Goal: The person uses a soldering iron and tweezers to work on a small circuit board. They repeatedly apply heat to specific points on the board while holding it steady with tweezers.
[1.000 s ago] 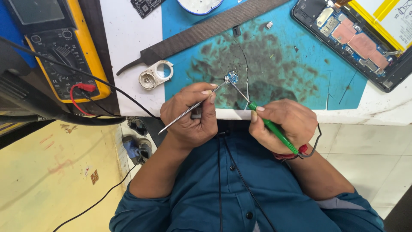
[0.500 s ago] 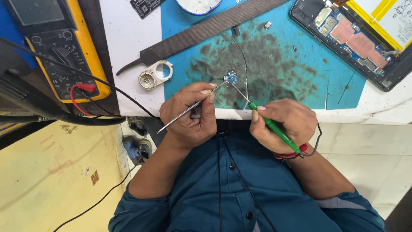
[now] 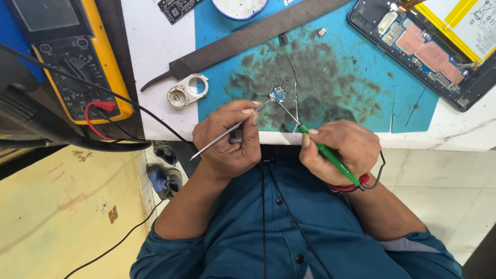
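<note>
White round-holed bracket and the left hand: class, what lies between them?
In the head view, only bare white bench top lies between the white bracket and the left hand.

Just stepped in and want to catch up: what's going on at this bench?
A person in a blue shirt works on a small blue circuit board lying on a stained blue mat. The left hand pins it with metal tweezers; the right hand brings a green-handled soldering iron tip to it. A yellow multimeter and an opened tablet lie nearby.

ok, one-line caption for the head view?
Left hand holds tweezers, right hand a green soldering iron, both on a small board.
</note>
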